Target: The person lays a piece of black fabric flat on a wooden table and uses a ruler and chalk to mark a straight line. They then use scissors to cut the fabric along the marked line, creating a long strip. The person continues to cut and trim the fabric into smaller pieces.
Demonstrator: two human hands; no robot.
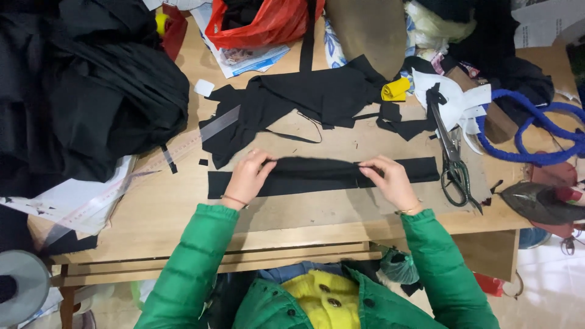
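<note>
Both hands point(317, 176) pinch | long black fabric strip point(420, 169) | wooden table point(177, 213)

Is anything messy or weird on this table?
Yes. Black fabric scraps lie scattered behind the black strip that both hands pinch, left hand and right hand. The scissors lie with their blades on white scraps.

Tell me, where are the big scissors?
In the head view, the scissors lie on the table's right side, just beyond the right end of the black fabric strip, near the blue cord.
</note>
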